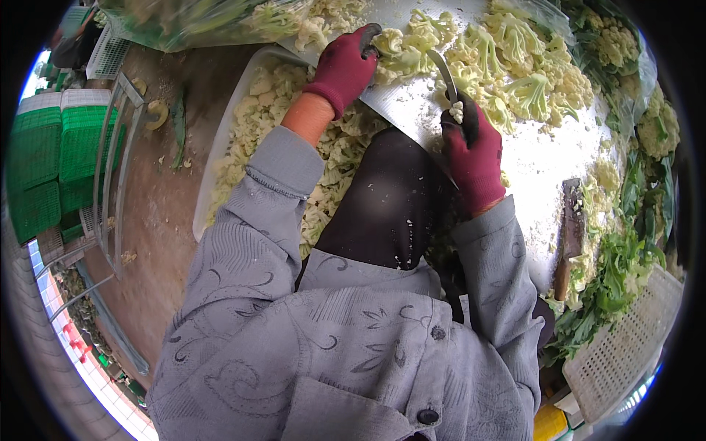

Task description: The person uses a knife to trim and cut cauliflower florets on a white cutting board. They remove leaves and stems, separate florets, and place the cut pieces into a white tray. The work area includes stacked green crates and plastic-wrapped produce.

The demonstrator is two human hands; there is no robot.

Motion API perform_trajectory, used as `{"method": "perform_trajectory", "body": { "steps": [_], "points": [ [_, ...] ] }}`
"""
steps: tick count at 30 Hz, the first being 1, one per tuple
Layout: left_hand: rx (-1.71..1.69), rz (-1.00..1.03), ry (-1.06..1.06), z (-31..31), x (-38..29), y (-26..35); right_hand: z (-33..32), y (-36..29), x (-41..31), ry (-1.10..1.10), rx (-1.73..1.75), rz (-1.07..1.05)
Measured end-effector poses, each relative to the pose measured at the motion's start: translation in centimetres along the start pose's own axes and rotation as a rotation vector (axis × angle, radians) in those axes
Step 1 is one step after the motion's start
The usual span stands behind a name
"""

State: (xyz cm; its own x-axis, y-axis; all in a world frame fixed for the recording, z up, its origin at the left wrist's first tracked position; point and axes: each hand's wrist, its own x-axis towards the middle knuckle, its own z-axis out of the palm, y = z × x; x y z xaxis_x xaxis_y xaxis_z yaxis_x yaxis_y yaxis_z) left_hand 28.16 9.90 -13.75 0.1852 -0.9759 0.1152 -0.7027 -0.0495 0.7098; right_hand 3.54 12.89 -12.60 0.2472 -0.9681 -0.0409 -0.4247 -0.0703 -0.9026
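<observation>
My left hand [346, 66], in a dark red glove with black fingertips, has its fingers curled at the near edge of a cauliflower piece [389, 43] on the metal work surface [400, 107]. In my right hand [473, 149], gloved alike, is a small curved knife [445, 74]. Its blade points away from me, tip beside the cauliflower. A white crumb [456, 112] clings near the blade's base. Cut cauliflower florets [521, 77] are heaped beyond the right hand. Below my left arm a pale plastic tub [212, 165] holds many loose florets [265, 116].
A cleaver [571, 231] lies at the right among trimmings and green leaves [606, 275]. Whole cauliflowers [659, 124] line the far right, above a white perforated crate [623, 342]. A clear plastic bag [204, 22] sits at upper left. Green crates [36, 154] and a metal frame [107, 165] stand left.
</observation>
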Motion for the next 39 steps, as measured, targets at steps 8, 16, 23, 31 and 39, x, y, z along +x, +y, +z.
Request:
{"method": "perform_trajectory", "body": {
  "steps": [8,16,23,31,39],
  "points": [
    [0.025,0.192,-0.065,-0.6,-2.2,1.6,-0.6,-0.1,0.0,-0.044,-0.076,-0.040],
    [-0.130,0.122,-0.082,0.2,-1.0,0.8,-1.0,-3.7,-0.9,0.000,0.080,-0.068],
    [0.001,0.105,-0.052,0.5,-0.9,1.7,-1.5,-3.3,0.2,-0.125,-0.169,-0.058],
    [-0.141,0.107,0.004,1.7,-1.8,0.6,-0.4,-0.5,-0.2,-0.115,-0.224,-0.085],
    [-0.541,-0.227,-0.101,-0.4,-2.3,1.0,-1.4,-2.4,-1.0,-0.035,0.036,-0.009]
  ]
}}
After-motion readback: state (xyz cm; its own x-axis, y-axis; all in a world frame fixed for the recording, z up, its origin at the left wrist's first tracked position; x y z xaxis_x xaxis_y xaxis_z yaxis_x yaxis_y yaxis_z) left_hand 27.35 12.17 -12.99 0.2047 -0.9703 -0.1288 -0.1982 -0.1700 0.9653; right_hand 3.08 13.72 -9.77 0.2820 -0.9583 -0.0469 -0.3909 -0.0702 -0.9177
